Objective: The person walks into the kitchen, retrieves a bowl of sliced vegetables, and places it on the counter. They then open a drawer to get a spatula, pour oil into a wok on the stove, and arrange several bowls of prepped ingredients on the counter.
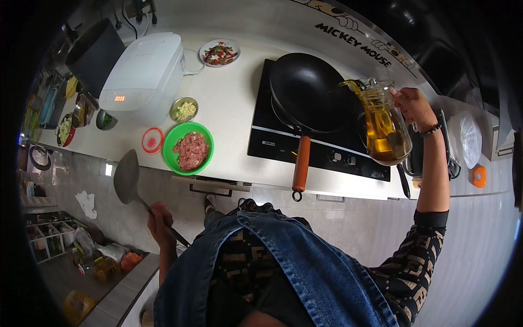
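Observation:
My right hand point(412, 107) grips a glass oil jug point(386, 135) that is tilted to the left, its spout at the right rim of a black wok point(308, 90). Yellow oil lies at the spout, and a thin streak of it reaches over the wok. The wok sits on a black gas or electric hob point(261, 137), its reddish wooden handle point(302, 163) jutting past the counter front. Down at the left, my left hand point(160, 222) holds a dark wok spatula point(127, 175) by its shaft, blade up, away from the wok.
Left of the hob stand a green bowl of raw chopped meat point(192, 149), a metal bowl of chopped garlic point(184, 109), a plate of cut peppers point(220, 53) and a white rice cooker point(143, 73). A small red-rimmed container point(152, 141) lies near the edge. An open drawer point(212, 184) juts out below.

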A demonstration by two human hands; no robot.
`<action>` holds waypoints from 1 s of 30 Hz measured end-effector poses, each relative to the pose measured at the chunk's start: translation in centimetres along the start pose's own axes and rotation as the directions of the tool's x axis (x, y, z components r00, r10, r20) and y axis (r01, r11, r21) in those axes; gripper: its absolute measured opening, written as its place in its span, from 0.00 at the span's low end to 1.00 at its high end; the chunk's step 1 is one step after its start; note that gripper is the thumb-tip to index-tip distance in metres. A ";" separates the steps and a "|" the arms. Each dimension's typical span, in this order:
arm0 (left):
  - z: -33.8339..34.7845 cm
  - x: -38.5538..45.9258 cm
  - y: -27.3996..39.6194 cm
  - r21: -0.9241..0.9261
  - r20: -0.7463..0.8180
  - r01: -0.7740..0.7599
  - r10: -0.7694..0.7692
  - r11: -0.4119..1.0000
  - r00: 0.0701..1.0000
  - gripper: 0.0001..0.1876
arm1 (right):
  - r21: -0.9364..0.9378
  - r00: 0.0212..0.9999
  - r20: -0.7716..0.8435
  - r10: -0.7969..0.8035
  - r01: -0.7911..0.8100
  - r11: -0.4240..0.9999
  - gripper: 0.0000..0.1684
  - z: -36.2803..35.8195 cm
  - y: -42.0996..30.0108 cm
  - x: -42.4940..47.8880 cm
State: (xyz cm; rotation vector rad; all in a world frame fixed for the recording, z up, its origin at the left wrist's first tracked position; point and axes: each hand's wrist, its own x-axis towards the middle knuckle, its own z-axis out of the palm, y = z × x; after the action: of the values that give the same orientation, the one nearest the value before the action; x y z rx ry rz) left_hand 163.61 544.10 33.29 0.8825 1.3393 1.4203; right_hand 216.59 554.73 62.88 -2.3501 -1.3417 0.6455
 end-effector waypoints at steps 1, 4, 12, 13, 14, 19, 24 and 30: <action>0.1 0.0 0.1 0.006 -0.011 0.006 -0.006 1.000 1.000 0.15 | -0.008 1.000 -0.004 -0.028 0.028 1.000 0.22 0.1 0.0 0.6; 0.4 0.2 0.7 0.027 -0.024 0.018 -0.017 0.999 1.000 0.15 | -0.019 0.997 -0.013 -0.074 0.073 0.997 0.22 0.8 -0.2 2.2; 0.4 0.5 1.3 0.062 -0.053 0.034 -0.031 0.997 0.998 0.15 | -0.229 0.929 -0.002 -0.371 0.361 0.904 0.26 0.5 -0.9 6.5; 0.5 0.6 1.4 0.063 -0.047 0.033 -0.030 0.997 0.998 0.15 | -0.249 0.894 -0.002 -0.447 0.433 0.866 0.25 0.2 -0.5 6.8; 0.5 0.5 1.5 0.066 -0.047 0.033 -0.030 0.997 0.998 0.15 | -0.223 0.868 -0.021 -0.496 0.479 0.849 0.24 0.5 -0.7 6.7; 0.8 0.3 2.0 0.090 -0.041 0.029 -0.026 0.996 0.999 0.15 | 0.067 0.989 -0.149 -0.002 0.012 0.998 0.23 -0.1 -0.8 5.7; 1.5 0.5 2.0 0.048 -0.051 0.067 -0.065 0.997 0.997 0.15 | 0.035 0.992 -0.125 0.028 -0.024 0.999 0.24 -1.4 1.1 3.8; 2.2 0.8 1.5 0.033 -0.028 0.084 -0.083 0.996 0.996 0.14 | -0.004 0.998 -0.064 0.026 -0.026 1.000 0.24 -1.5 2.2 1.2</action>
State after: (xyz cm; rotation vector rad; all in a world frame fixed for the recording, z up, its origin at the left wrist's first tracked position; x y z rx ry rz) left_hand 165.24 545.64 34.94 0.8232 1.4077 1.3527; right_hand 219.51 554.57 62.71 -2.3749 -1.2879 0.5699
